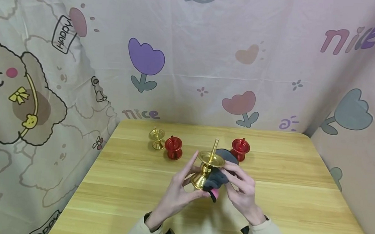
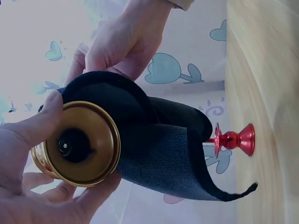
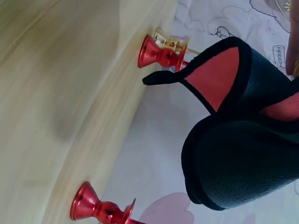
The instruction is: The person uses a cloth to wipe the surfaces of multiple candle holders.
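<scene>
In the head view my left hand [image 1: 179, 191] grips a gold candle holder [image 1: 199, 179] by its flared base, tilted, with its dish and spike upward. The left wrist view shows the underside of that base [image 2: 96, 156], with thumb and fingers around its rim. My right hand [image 1: 242, 191] pinches a dark grey cloth [image 1: 216, 178] against the holder's stem and dish. Black edging and a pink inner side [image 3: 217, 77] show on this cloth in the right wrist view, where it hangs in folds. Part of the stem is hidden behind the cloth.
On the wooden table [image 1: 124, 198] stand a smaller gold candle holder [image 1: 157, 140] and a red candle holder [image 1: 173, 148] at the back left. Another red candle holder [image 1: 241, 149] stands behind my right hand. A printed cloth backdrop [image 1: 193, 54] rises behind the table.
</scene>
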The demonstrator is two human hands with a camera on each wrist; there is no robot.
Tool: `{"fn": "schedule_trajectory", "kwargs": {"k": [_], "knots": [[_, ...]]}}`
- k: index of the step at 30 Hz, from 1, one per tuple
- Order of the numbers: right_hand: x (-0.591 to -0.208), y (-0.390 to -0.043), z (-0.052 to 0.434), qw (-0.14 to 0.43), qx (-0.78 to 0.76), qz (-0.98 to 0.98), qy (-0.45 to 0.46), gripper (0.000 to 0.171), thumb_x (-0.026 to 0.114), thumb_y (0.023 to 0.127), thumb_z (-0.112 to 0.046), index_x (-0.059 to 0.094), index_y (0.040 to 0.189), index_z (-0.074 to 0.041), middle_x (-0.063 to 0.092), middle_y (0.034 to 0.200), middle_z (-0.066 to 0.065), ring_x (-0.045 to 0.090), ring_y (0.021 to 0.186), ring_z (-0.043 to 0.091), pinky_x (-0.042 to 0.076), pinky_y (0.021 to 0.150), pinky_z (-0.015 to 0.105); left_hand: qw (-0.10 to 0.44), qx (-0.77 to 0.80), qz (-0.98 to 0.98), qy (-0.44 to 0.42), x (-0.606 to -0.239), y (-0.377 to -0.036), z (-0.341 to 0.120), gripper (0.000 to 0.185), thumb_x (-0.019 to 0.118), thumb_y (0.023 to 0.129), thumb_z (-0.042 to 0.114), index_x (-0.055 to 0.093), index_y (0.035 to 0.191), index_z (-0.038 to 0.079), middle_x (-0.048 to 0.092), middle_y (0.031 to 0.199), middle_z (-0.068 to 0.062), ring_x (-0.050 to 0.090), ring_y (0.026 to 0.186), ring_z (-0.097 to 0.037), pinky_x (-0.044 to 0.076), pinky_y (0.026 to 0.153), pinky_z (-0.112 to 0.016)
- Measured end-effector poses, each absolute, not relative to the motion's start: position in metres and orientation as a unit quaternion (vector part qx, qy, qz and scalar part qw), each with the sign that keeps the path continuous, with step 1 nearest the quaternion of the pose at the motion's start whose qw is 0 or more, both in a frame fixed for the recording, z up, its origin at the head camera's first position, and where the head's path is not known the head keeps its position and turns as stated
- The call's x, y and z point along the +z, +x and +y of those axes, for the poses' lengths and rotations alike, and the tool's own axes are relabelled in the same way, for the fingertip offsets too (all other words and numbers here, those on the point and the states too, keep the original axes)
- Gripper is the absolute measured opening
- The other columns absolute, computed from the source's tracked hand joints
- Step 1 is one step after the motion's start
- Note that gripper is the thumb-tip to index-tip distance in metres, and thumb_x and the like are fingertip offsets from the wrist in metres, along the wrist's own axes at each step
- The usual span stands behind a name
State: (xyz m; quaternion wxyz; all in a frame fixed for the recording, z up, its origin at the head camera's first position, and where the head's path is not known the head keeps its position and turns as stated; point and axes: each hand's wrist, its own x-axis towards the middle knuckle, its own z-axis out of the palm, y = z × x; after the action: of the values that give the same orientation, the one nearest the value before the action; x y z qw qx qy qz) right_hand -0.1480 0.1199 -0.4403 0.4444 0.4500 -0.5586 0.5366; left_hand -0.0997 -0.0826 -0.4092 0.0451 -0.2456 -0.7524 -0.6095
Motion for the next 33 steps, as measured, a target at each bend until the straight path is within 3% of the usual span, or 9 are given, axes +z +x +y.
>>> {"fn": "schedule_trajectory", "kwargs": {"k": [4,8,10,12,18,20,27,33], "knots": [[-0.443,-0.144,0.122,0.365,0.622,-0.544,0.429,0.017,0.063,0.089,0.014,0.072,0.103,0.016,0.071,0.111,0.018,0.068,0.113,0.019,0.055,0.100,0.024,0.024,-0.642,-0.723,-0.255,-0.410,-0.101,-0.083,0.106,0.082,0.080,0.004,0.018,0.163,0.020,0.062,0.124,-0.022,0.062,0.119,-0.031,0.056,0.101,-0.040],[-0.447,-0.137,0.122,0.271,0.730,-0.511,0.363,0.043,0.054,0.079,0.032,0.074,0.109,0.008,0.071,0.114,0.006,0.068,0.104,0.009,0.057,0.088,0.017,-0.020,-0.659,-0.700,-0.274,-0.411,-0.101,-0.084,0.090,0.070,0.092,0.003,0.016,0.163,0.015,0.054,0.139,-0.029,0.058,0.127,-0.040,0.051,0.107,-0.033],[-0.449,-0.136,0.122,0.260,0.746,-0.511,0.340,0.051,0.052,0.075,0.036,0.074,0.110,0.006,0.071,0.113,0.005,0.068,0.103,0.008,0.057,0.089,0.017,-0.030,-0.649,-0.704,-0.286,-0.412,-0.101,-0.083,0.083,0.064,0.096,0.004,0.013,0.162,0.010,0.049,0.144,-0.033,0.054,0.131,-0.044,0.048,0.111,-0.034],[-0.450,-0.135,0.120,0.264,0.747,-0.515,0.327,0.047,0.053,0.077,0.034,0.074,0.109,0.006,0.071,0.113,0.005,0.069,0.104,0.009,0.057,0.089,0.017,-0.039,-0.646,-0.708,-0.281,-0.412,-0.100,-0.082,0.083,0.061,0.099,0.007,0.009,0.163,0.011,0.045,0.149,-0.033,0.051,0.134,-0.045,0.048,0.111,-0.035],[-0.448,-0.133,0.115,0.290,0.736,-0.529,0.307,0.022,0.064,0.089,0.014,0.074,0.108,0.008,0.072,0.112,0.009,0.069,0.106,0.012,0.058,0.090,0.019,-0.017,-0.653,-0.722,-0.228,-0.409,-0.095,-0.076,0.108,0.073,0.092,0.013,-0.007,0.163,0.027,0.052,0.145,-0.029,0.056,0.130,-0.041,0.055,0.102,-0.041],[-0.447,-0.132,0.114,0.293,0.734,-0.530,0.306,0.021,0.064,0.090,0.013,0.074,0.108,0.008,0.072,0.112,0.009,0.069,0.106,0.013,0.058,0.090,0.019,-0.004,-0.644,-0.731,-0.227,-0.407,-0.094,-0.074,0.111,0.076,0.088,0.013,-0.004,0.163,0.029,0.052,0.145,-0.027,0.059,0.128,-0.041,0.057,0.098,-0.039],[-0.446,-0.132,0.116,0.292,0.728,-0.525,0.331,0.043,0.055,0.078,0.033,0.073,0.110,0.010,0.071,0.112,0.011,0.069,0.102,0.011,0.058,0.087,0.018,0.025,-0.614,-0.751,-0.241,-0.403,-0.096,-0.076,0.106,0.083,0.081,0.010,0.018,0.162,0.028,0.049,0.136,-0.018,0.063,0.120,-0.042,0.060,0.090,-0.034],[-0.444,-0.132,0.124,0.221,0.744,-0.526,0.349,0.037,0.056,0.084,0.027,0.073,0.109,0.006,0.071,0.113,0.002,0.068,0.102,0.007,0.057,0.087,0.017,0.007,-0.647,-0.713,-0.271,-0.402,-0.099,-0.082,0.103,0.085,0.077,0.004,0.025,0.160,0.020,0.058,0.120,-0.022,0.060,0.117,-0.022,0.062,0.084,-0.034]]}}
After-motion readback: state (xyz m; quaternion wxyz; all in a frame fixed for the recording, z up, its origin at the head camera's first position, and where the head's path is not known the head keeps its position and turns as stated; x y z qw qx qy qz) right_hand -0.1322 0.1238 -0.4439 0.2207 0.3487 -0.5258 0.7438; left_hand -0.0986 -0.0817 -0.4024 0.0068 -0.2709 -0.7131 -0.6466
